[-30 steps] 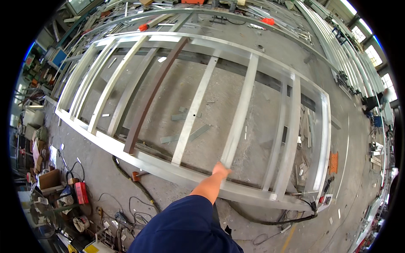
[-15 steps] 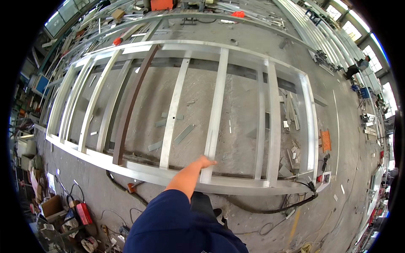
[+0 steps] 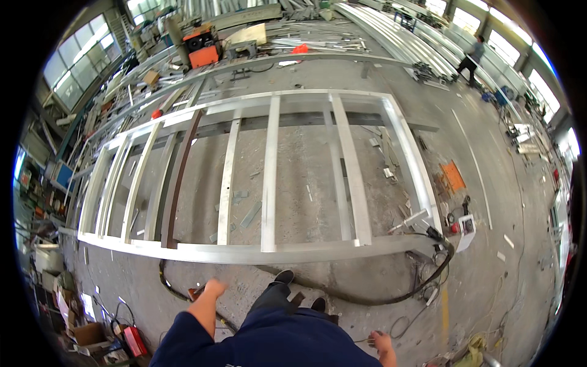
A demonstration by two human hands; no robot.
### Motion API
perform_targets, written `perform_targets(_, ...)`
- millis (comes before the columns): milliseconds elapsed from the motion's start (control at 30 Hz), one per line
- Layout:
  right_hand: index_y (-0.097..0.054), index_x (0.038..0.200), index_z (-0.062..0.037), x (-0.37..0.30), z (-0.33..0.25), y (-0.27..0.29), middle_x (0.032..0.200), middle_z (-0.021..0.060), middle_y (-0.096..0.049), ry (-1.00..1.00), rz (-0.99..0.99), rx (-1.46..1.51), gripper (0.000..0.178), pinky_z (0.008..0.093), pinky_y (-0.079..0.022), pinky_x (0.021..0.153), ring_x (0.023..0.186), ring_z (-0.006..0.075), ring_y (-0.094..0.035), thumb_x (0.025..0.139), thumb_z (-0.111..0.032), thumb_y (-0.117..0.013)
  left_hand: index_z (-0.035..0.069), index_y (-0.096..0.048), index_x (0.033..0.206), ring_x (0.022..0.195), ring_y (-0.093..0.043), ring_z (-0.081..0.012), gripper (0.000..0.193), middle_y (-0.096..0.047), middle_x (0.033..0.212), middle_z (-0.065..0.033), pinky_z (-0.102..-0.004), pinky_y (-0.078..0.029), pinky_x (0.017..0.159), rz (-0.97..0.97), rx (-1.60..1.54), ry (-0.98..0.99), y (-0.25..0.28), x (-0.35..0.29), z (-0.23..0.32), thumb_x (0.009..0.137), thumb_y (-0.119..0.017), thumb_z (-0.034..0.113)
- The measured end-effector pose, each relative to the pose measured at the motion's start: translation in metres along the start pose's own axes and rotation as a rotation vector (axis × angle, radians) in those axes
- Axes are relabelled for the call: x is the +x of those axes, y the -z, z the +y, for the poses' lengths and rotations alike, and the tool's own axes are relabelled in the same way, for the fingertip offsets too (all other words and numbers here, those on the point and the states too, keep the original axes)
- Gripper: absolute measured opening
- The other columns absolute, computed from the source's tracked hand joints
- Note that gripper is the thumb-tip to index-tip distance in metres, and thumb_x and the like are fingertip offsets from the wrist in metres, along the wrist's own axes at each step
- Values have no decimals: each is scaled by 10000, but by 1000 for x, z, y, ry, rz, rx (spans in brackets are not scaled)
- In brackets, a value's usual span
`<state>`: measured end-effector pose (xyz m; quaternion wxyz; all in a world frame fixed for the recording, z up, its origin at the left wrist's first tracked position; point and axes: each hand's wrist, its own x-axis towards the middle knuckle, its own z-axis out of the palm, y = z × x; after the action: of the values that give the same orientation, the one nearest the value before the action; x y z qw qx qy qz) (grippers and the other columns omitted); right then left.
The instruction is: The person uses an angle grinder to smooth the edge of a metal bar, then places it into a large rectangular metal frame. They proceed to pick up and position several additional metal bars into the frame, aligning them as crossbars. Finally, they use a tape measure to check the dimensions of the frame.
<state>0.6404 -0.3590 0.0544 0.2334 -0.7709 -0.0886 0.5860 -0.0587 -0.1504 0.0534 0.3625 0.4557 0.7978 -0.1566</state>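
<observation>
My left hand (image 3: pixel 214 287) is off the metal frame, over the floor on its near side. Blur smears its fingers, and nothing in them can be made out. Just beside it in the picture, an orange-brown tool (image 3: pixel 194 292) lies on the floor. My right hand (image 3: pixel 381 341) hangs low at my right with its fingers curled in; whether it holds anything is hidden. In front of me stretches a long silvery metal frame (image 3: pixel 293 251) with several crossbars. One crossbar is dark brown (image 3: pixel 181 177), and a pale crossbar (image 3: pixel 269 174) stands near the middle.
A thick black cable (image 3: pixel 391 300) curves along the floor by my feet up to the frame's right corner. An orange grate-like piece (image 3: pixel 453 176) and a white box (image 3: pixel 466 232) lie to the right. Long metal profiles (image 3: pixel 385 37) are stacked at the back; a person (image 3: pixel 472 60) walks there.
My left hand has let go of the pale crossbar and swung left, away from the frame. My right hand has come into view. The view has tilted up, showing more background.
</observation>
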Motion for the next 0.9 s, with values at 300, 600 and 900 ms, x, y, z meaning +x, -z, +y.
perform_targets(300,-580,1174,57,83,58,62,972,211,-674,-167,9,-73,396,418,-574,648,786,341,-679,931,-249,-647,1,-730,1068,886,-697,-250,669,-728,1057,-130,-395,-540,732,-442,-211,250,-121,-161,-135,831,-676,624)
perform_targets(600,-630,1059,36,51,-55,-57,891,103,-660,43,-205,-282,343,330,-519,591,691,198,-641,906,-269,-668,-42,-678,1153,1043,-680,-303,549,-706,1113,-218,-380,-524,885,40,-589,105,-96,-159,-94,814,-751,384)
perform_targets(900,-649,1081,21,6,-125,-125,895,86,-664,70,-122,-438,345,314,-513,595,698,179,-646,907,-276,-662,-38,-684,1171,1020,-689,-315,577,-717,1088,-203,-392,-527,905,-258,-555,201,-166,-68,-160,795,-750,395)
